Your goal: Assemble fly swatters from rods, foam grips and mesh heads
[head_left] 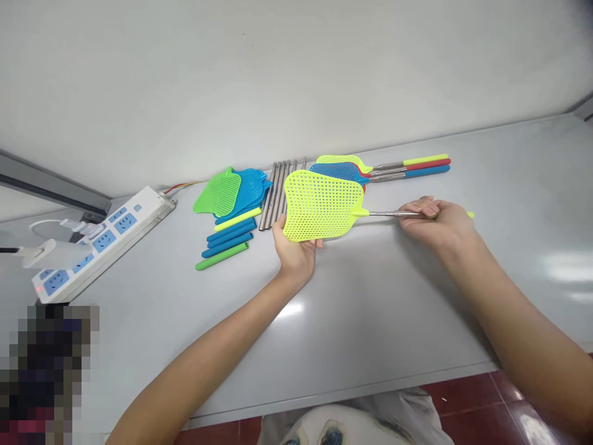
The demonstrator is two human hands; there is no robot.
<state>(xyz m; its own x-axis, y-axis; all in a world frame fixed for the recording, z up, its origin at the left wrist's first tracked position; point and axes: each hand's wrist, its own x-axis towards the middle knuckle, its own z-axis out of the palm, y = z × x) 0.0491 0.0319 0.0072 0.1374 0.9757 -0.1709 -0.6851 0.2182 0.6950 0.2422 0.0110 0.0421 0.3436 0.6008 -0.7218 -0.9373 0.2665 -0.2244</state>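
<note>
A yellow-green fly swatter [324,207] is held level above the table, its perforated head to the left and its metal rod to the right. My left hand [296,253] grips the head from below, with the thumb at its left edge and most fingers hidden behind the mesh. Around the rod and handle end my right hand [435,222] is closed; a bit of yellow grip pokes out past it. Behind lie swatters with grips: a yellow one [426,159], a red one [428,165] and a blue one [428,172].
Loose green swatter heads [217,193] and blue heads [252,187] lie left of several metal rods [277,191]. Below them are blue grip sleeves [231,228], a yellow sleeve [238,219] and a green sleeve [222,256]. A power strip [109,238] with plugs stands at the left.
</note>
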